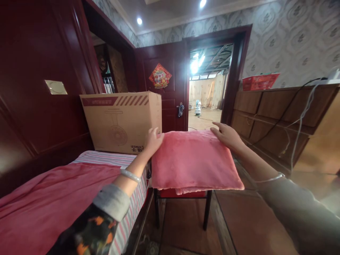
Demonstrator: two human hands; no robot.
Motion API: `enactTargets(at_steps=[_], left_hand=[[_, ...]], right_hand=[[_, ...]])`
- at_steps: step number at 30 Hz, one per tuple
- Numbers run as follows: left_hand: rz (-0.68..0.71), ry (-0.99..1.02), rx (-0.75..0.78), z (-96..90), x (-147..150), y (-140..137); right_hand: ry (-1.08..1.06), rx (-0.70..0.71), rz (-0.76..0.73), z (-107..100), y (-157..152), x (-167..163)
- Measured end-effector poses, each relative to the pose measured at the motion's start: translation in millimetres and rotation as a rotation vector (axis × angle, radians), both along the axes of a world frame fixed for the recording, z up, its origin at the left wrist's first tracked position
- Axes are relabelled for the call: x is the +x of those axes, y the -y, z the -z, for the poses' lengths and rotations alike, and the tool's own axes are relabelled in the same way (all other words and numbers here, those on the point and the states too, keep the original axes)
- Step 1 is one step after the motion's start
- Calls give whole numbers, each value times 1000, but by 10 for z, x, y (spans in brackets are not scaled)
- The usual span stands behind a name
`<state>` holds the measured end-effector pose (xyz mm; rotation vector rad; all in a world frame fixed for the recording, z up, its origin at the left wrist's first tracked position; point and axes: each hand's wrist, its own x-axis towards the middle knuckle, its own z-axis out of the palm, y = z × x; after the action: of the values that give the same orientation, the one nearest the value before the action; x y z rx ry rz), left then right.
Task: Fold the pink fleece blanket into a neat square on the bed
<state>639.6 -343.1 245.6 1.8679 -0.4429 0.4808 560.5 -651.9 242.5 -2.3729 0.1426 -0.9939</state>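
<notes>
- Nearest the camera, the dark patterned left sleeve (90,230) and grey right sleeve (292,212) flank the view; either could snag the cloth if the arms swept inward
- The folded pink plush cloth (196,159) lies on a black-legged red seat (186,193), overhanging it; a one-sided pull could slide it onto the brown floor (244,216)
- The left hand (154,141) curls at its far left corner; I cannot tell whether it grips, and a loose hold could let layers shift
- The right hand (225,135) is open at the far right corner, so that side could lag
- The cardboard carton (117,120) stands close by the left hand; a leftward swing could bump it
</notes>
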Motion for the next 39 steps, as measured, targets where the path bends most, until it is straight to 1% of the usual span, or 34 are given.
enactTargets(at_steps=[2,3,4,6,8,10,13,18,21,28,32,36,39], left_hand=[[70,238,188,-29,-103,236],[110,309,277,-18,-158,359],[132,343,369,9,-212,470],[131,349,577,102,-299,630],[99,346,768,205,-346,694],[65,386,874,273,-351,690],[50,422,905,296,-313,652],[74,430,880,274,-274,601],[64,432,900,276,-273,518],[-65,383,954,360,-201,159],[-125,297,966,379,-182,-91],[-163,163,953,372,-255,-300],[-159,141,906,458,-370,-444]], right_hand=[[40,-179,-62,-46,-184,41],[40,-247,-75,-26,-283,68],[23,-306,-77,24,-375,96],[-45,-407,-66,192,-514,147],[-90,-477,-44,381,-570,181],[-76,-514,-6,516,-561,200],[-47,-533,21,576,-511,220],[-23,-533,10,555,-494,241],[-14,-530,7,558,-512,231],[-36,-513,20,548,-550,206],[-47,-510,32,543,-562,203],[-86,-532,27,494,-570,170],[-126,-529,9,432,-561,129]])
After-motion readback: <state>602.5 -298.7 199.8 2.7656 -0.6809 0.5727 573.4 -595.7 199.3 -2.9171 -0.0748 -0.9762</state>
